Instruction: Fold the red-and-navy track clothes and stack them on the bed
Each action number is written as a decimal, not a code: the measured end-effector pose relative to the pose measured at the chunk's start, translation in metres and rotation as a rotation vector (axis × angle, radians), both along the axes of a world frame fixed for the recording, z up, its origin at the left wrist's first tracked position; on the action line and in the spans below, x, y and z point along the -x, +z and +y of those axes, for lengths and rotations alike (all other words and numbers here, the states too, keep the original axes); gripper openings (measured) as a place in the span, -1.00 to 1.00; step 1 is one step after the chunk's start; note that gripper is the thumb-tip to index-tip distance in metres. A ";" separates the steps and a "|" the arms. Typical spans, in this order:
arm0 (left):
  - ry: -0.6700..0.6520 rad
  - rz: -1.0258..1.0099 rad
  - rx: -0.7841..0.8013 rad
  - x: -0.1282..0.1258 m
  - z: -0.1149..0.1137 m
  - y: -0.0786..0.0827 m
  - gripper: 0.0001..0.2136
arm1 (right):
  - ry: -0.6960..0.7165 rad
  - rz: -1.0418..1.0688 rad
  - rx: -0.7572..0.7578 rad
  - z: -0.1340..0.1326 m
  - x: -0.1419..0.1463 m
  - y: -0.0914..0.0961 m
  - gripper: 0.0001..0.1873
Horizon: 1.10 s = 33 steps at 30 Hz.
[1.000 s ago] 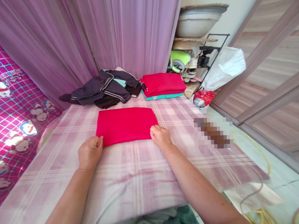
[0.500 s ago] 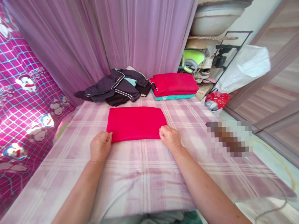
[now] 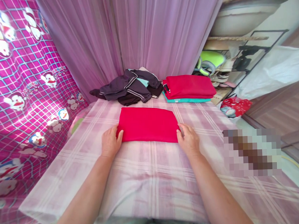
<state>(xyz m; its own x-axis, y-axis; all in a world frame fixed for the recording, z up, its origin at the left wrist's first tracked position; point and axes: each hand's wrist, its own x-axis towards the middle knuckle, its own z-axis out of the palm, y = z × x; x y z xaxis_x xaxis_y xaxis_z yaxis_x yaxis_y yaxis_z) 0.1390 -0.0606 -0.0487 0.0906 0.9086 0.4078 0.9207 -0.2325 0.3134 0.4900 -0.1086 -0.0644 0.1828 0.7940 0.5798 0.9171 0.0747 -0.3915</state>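
Note:
A folded red garment (image 3: 148,125) lies flat on the plaid cloth of the table, its long side toward me. At its left end is my left hand (image 3: 111,141), thumb on top of the near corner and fingers at the edge, partly hidden by the fabric. My right hand (image 3: 189,138) grips the opposite end the same way, thumb toward the near corner. Beyond it sits a stack of folded clothes, red (image 3: 190,86) on top of turquoise (image 3: 188,100). To the left of that stack is a loose heap of dark clothes (image 3: 134,86) with white piping.
The plaid-covered table (image 3: 151,177) stretches around the garment. A pixelated brown object (image 3: 249,151) lies near its right edge. Purple curtains (image 3: 142,34) hang behind, and a pink cartoon-print cloth (image 3: 41,106) at left. A shelf rack (image 3: 260,49) with shoes stands back right.
Both hands have loosened from tight fists to a grip with thumbs apart at the garment's ends. The garment stays flat. My view has turned slightly left.

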 end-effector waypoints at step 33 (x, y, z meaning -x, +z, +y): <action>0.134 -0.287 0.183 -0.005 0.004 -0.002 -0.62 | -0.241 -0.125 0.500 -0.007 0.025 0.027 -0.80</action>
